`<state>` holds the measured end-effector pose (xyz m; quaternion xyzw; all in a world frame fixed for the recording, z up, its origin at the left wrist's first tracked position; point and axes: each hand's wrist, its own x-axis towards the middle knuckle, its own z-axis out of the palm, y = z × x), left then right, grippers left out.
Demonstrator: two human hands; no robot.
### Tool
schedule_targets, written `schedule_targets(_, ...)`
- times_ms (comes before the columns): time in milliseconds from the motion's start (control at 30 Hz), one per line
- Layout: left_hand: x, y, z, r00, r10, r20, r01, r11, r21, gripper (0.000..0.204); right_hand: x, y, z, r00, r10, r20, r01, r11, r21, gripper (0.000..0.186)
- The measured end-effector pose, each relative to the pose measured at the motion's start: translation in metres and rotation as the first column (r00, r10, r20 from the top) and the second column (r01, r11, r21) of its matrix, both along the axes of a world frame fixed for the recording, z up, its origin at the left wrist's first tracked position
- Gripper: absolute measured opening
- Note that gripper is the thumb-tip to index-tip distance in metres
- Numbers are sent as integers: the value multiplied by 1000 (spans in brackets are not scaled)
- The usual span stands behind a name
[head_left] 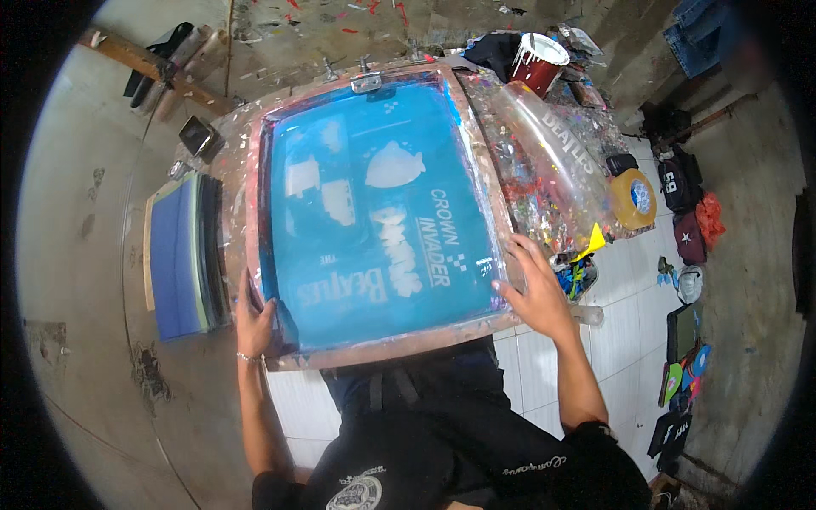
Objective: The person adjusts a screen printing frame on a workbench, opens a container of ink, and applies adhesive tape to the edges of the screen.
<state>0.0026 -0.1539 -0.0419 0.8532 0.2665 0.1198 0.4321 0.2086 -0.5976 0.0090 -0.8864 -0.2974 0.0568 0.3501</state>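
Observation:
A screen printing frame with blue mesh lies flat in front of me, its wooden rim stained with ink. Pale stencil shapes and lettering show in the mesh. My left hand grips the near left side of the rim, fingers along the outside and thumb at the inner edge. On the opposite side, my right hand holds the rim near its lower corner, with the thumb over the inner edge. A metal clamp is on the far side of the frame.
Right of the frame, a clear printed film and an amber tape roll lie on the ink-spattered table. A dripping paint can stands behind. A stack of blue sheets is at left. Bags line the right-hand floor.

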Motion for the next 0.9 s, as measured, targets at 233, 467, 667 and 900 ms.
schedule_targets(233, 1, 8, -3, 998, -47, 43, 48, 998, -33, 79, -37, 10, -22, 998, -67, -12, 68, 994, 86, 60)
schedule_targets(467, 0, 1, -5, 996, -46, 70, 50, 997, -51, 79, -29, 2, -25, 997, -73, -25, 75, 994, 80, 58)
schedule_targets(667, 2, 7, -8, 989, -43, 140, 65, 986, -154, 80, -29, 2, -24, 994, -107, 6, 106, 990, 93, 54)
schedule_targets(900, 1, 1, -7, 991, -23, 132, 41, 990, -137, 79, -30, 3, -22, 989, -140, -53, 146, 978, 150, 53)
